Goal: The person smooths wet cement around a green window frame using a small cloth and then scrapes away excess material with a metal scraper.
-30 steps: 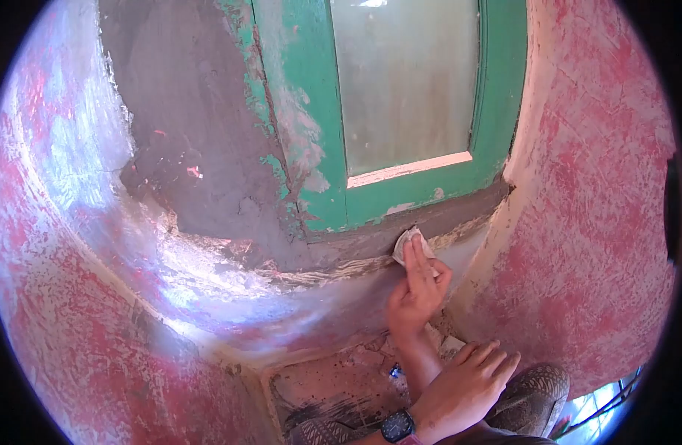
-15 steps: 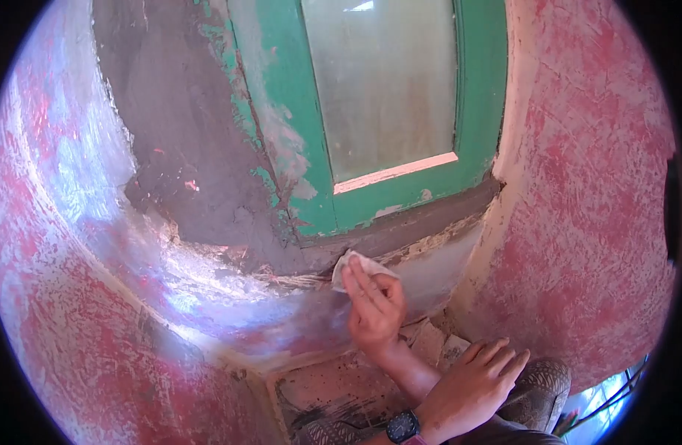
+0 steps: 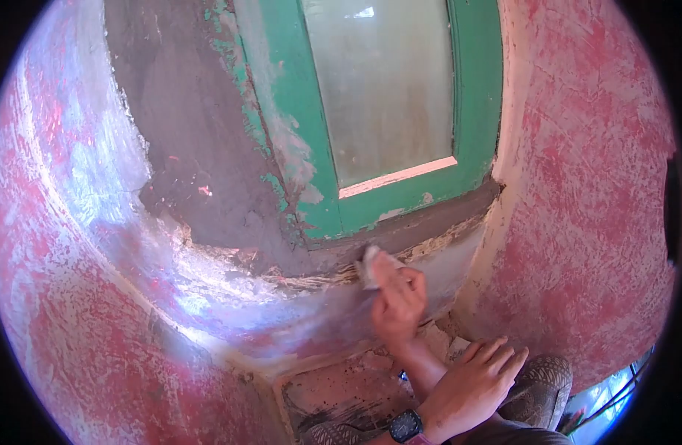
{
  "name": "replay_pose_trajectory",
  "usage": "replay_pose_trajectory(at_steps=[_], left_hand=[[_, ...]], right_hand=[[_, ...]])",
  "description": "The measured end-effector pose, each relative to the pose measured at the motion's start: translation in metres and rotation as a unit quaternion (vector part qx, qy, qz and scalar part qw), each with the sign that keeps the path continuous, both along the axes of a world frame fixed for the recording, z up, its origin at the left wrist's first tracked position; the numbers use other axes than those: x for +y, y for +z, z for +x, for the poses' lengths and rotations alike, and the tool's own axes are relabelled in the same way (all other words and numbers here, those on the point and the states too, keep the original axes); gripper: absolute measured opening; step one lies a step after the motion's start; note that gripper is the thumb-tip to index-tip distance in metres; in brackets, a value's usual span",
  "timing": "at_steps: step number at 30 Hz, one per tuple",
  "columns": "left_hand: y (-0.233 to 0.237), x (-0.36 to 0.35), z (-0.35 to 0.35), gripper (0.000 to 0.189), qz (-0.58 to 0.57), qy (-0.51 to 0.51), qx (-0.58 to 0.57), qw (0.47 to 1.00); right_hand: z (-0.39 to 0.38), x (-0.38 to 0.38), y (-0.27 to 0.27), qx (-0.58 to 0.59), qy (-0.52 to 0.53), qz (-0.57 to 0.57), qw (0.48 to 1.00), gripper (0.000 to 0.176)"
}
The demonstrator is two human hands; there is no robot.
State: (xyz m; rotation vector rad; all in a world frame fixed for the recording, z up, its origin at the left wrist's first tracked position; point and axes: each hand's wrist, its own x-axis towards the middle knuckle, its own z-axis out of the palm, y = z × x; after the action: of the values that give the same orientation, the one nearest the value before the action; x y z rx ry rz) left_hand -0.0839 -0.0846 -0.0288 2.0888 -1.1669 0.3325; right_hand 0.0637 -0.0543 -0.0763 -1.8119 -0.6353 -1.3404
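My right hand (image 3: 400, 300) is closed on a small folded whitish sheet (image 3: 371, 268); whether it is paper or cloth I cannot tell. The fingers press it against the rough lower edge of the grey plaster strip (image 3: 437, 224) under a green frame (image 3: 333, 215). Across my right forearm lies my left hand (image 3: 471, 382), palm down, its fingers stretched out over my knee and holding nothing. A dark watch (image 3: 405, 426) is on the left wrist.
The green frame holds a clouded glass pane (image 3: 385, 96). Grey plaster (image 3: 185, 133) covers the wall left of it, with a crumbling edge. Mottled pink walls (image 3: 578, 208) curve in on both sides. Broken pieces (image 3: 437, 337) lie by a dusty ledge (image 3: 326, 389) below.
My right hand has slid a little to the right along the plaster edge with the folded sheet. The left hand stays in place. The view has shifted slightly.
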Motion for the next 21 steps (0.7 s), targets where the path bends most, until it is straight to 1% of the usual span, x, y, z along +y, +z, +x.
replay_pose_trajectory(at_steps=[5, 8, 11, 14, 17, 20, 21], left_hand=[[0.007, 0.006, -0.004, 0.052, -0.008, 0.008, 0.007, 1.000], [0.006, 0.005, -0.004, 0.053, -0.006, 0.008, -0.001, 1.000], [0.019, 0.004, -0.012, 0.042, -0.039, 0.059, -0.021, 0.997], [0.001, -0.001, -0.003, 0.054, 0.003, 0.009, -0.001, 1.000], [0.001, 0.000, -0.001, 0.054, 0.003, 0.006, 0.004, 1.000], [-0.001, -0.002, -0.001, 0.052, -0.003, 0.019, 0.004, 1.000], [0.000, -0.004, -0.001, 0.052, -0.013, 0.017, 0.003, 1.000]], right_hand=[[0.007, -0.020, 0.006, 0.001, -0.113, 0.098, 0.989, 0.066], [0.010, -0.021, 0.006, 0.045, -0.102, 0.052, 0.992, 0.060], [-0.008, 0.008, 0.018, 0.048, -0.031, 0.032, 0.998, 0.061], [-0.039, 0.042, 0.043, 0.081, 0.044, -0.044, 0.995, 0.063], [-0.045, 0.043, 0.066, 0.047, 0.102, -0.064, 0.992, 0.064], [-0.049, 0.047, 0.086, -0.007, 0.092, -0.139, 0.986, 0.061], [-0.048, 0.048, 0.087, -0.007, 0.091, -0.162, 0.983, 0.060]])
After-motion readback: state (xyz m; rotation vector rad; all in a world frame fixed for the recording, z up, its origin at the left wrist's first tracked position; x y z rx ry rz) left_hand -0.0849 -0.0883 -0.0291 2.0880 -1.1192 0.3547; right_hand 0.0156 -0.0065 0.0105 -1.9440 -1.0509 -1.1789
